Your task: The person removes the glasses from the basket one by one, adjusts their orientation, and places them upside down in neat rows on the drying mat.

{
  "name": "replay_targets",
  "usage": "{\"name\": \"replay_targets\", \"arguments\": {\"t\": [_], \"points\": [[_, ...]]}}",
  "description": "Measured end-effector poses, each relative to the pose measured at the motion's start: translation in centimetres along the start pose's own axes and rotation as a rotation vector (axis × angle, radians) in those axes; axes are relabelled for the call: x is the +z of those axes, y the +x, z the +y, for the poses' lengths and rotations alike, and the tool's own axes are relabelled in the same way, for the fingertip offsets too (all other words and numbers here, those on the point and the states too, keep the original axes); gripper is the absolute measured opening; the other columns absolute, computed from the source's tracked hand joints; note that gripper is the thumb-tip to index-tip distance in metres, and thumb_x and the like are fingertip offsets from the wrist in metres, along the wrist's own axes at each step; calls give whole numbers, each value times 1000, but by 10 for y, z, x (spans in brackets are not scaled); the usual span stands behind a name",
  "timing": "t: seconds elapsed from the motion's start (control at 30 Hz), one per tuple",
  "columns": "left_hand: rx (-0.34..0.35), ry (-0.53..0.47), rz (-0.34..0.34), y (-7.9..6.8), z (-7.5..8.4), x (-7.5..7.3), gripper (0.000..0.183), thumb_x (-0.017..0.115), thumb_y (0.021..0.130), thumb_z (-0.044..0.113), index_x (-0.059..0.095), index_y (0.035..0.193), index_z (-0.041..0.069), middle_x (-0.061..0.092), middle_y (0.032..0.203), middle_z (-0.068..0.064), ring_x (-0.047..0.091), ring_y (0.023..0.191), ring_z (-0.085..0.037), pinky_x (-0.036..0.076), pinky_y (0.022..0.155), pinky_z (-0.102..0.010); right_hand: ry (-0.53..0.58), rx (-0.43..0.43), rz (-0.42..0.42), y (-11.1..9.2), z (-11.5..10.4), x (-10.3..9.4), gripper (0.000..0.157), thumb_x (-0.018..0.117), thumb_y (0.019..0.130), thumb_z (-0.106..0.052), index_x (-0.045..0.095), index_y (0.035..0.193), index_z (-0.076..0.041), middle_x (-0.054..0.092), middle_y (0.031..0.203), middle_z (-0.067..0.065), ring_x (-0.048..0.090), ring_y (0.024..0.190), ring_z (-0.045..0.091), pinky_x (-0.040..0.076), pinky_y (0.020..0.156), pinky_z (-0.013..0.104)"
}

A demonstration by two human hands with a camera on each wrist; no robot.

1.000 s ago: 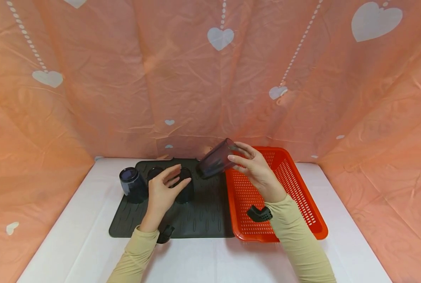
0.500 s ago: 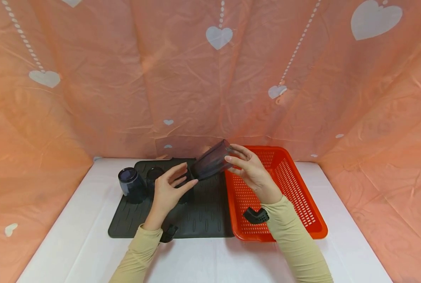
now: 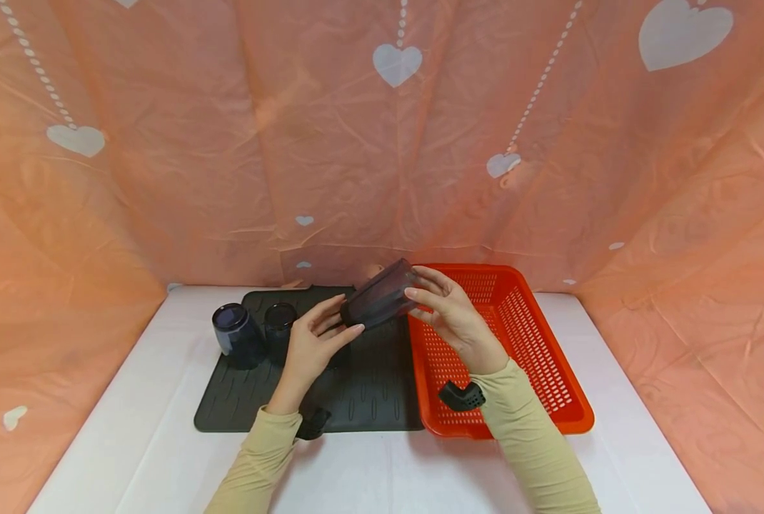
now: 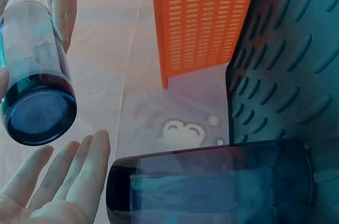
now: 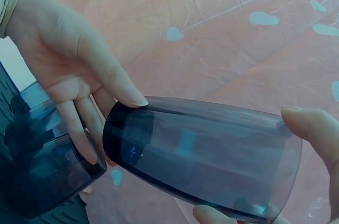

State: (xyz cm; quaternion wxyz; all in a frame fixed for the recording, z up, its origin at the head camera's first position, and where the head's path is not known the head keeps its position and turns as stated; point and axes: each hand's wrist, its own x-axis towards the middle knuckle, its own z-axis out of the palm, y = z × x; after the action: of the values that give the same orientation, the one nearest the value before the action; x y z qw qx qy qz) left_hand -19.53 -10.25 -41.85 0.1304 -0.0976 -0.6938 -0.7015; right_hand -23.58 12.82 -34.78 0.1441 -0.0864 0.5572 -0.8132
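My right hand (image 3: pixel 462 321) holds a smoky dark drinking glass (image 3: pixel 382 296) near its mouth, between thumb and fingers. The glass tilts, its thick base lower and pointing left. My left hand (image 3: pixel 308 350) is at that base with fingers extended; its thumb (image 5: pixel 130 94) lies at the base edge in the right wrist view. Whether it bears any weight is unclear. On the black ridged mat (image 3: pixel 382 400), a glass (image 3: pixel 240 343) stands upside down at the left, with a second glass (image 3: pixel 279 332) beside it. Another glass (image 4: pixel 212 187) stands there, mostly hidden behind my left hand in the head view.
An orange-red perforated plastic basket (image 3: pixel 577 421) stands right of the mat, under my right forearm. Both rest on a white-covered table (image 3: pixel 382 471). A peach curtain (image 3: pixel 330 143) with white hearts hangs behind and at the sides.
My left hand has moved right, up to the glass's base. My right hand has brought the held glass slightly left and down. The glasses on the mat have not moved.
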Motion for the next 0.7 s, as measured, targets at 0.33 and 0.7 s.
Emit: {"name": "replay_targets", "arguments": {"t": [0.33, 0.7], "points": [[-61, -18, -45, 0, 15, 5, 55, 79, 78, 4, 58, 130, 5, 59, 124, -14, 60, 108, -29, 50, 90, -43, 23, -3, -23, 0, 6, -1, 46, 56, 92, 0, 43, 136, -4, 53, 125, 9, 61, 98, 20, 46, 92, 43], [-75, -73, -33, 4, 5, 8, 58, 81, 75, 2, 58, 128, 6, 60, 123, -12, 62, 104, -24, 52, 87, -36, 66, 20, -13, 0, 9, -3, 46, 55, 93, -2, 41, 137, -2, 56, 119, 8, 61, 96, 20, 44, 92, 43]]}}
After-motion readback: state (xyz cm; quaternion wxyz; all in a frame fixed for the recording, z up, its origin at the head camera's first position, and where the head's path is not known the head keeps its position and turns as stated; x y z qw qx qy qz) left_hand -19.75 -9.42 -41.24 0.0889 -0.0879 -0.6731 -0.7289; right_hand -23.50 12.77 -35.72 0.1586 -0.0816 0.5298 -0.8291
